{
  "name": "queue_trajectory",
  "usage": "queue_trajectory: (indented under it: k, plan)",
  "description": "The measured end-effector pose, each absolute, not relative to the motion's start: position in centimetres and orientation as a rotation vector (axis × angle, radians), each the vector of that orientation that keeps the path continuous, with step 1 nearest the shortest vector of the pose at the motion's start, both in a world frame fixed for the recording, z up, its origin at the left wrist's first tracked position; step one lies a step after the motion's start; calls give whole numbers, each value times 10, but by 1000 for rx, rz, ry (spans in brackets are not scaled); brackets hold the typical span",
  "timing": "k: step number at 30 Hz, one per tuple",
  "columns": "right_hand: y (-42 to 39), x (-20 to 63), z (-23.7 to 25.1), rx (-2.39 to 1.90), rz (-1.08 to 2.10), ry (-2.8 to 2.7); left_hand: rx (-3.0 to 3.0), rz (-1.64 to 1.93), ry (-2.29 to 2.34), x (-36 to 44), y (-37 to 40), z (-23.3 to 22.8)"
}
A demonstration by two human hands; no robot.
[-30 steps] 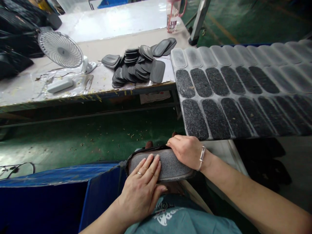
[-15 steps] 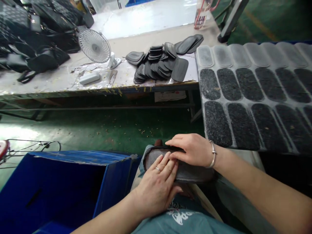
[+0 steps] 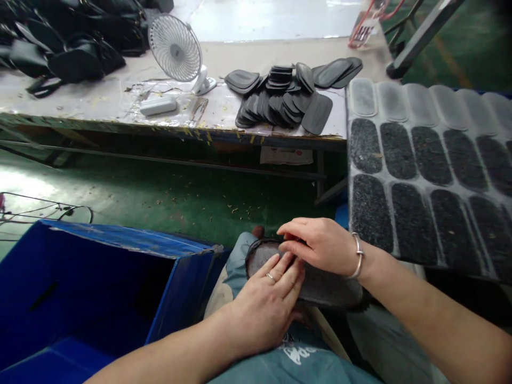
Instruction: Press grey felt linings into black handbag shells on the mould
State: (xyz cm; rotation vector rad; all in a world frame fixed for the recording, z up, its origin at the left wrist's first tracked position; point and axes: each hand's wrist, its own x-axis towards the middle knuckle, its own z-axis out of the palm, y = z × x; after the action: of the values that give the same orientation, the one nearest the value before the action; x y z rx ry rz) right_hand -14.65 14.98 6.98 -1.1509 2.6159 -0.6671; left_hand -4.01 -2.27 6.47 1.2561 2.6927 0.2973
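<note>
A grey felt oval pad (image 3: 320,285) with a black edge lies on my lap. My left hand (image 3: 266,304), a ring on one finger, presses flat on its near side. My right hand (image 3: 320,245), with a bracelet at the wrist, has its fingertips on the pad's far left edge, just above my left fingers. The two hands touch over the pad, and both cover most of its left half.
A large moulded sheet of dark oval pads (image 3: 424,165) lies to my right. A worktable (image 3: 100,106) ahead holds a pile of black oval pieces (image 3: 280,98), a small white fan (image 3: 176,48), a white box (image 3: 158,105) and black bags (image 3: 68,42). A blue bin (image 3: 100,298) stands at my left.
My right hand has slid left along the pad's far edge until it meets my left fingers. The view has shifted left and down, showing more of the blue bin.
</note>
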Motion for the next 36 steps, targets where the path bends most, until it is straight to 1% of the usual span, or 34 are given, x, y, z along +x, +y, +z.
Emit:
queue_trajectory:
  k: [3,6,11,13,17,19,23,28,30,33,36]
  plan:
    - [139,-161,71,-1248,-775,2424,1267,275,2737,-40,-22,63]
    - [130,-175,71,-1326,-735,2319,1293,250,2748,-40,-23,61]
    - [122,-176,76,-1587,-352,2372,1330,260,2727,-42,-27,58]
    - [120,-171,76,-1579,-289,2420,1339,274,2720,-42,-28,57]
    - [118,-163,75,-1344,-375,2568,1359,282,2737,-43,-28,58]
    - [116,-161,76,-1303,-466,2531,1367,280,2748,-42,-27,59]
    - [109,-168,78,-1379,-679,2331,1361,274,2771,-40,-27,60]
    - [101,-183,77,-1478,-700,2192,1370,272,2793,-40,-26,59]
    - [98,-184,77,-1532,-653,2194,1362,276,2798,-40,-26,58]
    - [93,-178,76,-1632,-451,2317,1345,287,2815,-40,-25,57]
    - [90,-167,73,-1622,-311,2486,1361,305,2815,-40,-24,56]
